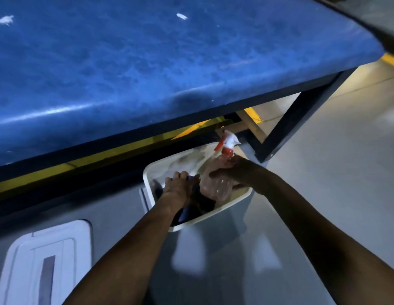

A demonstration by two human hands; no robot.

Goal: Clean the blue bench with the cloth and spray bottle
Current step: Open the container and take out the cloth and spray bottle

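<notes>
We look down past our two bare forearms at a white bin [244,193] standing on the grey floor [334,172], just in front of the bench [147,62]. The bench's blue top fills the upper part of the view; it looks mottled, with two small white scraps [182,16] lying on it far from us. Its dark frame [299,119] slants down to the floor at the right, and yellow floor stripes [125,146] show under it.

Our right hand [233,170] is over the bin, its fingers [220,172] wrapped round the clear body of the spray bottle [216,183]. The bottle is tilted, its base low inside the bin and its white head with red trigger and collar [227,144] pointing up and away toward the bench frame.

Our left hand [177,188] reaches into the left side of the bin, fingers curled down onto something dark there. The dark mass [202,201] beneath it may be the cloth, but blur keeps us from telling, and we cannot tell whether the hand grasps it or only rests on it.

A white lid [44,265] with a dark slot lies flat on the floor at the lower left, well apart from the bin.
</notes>
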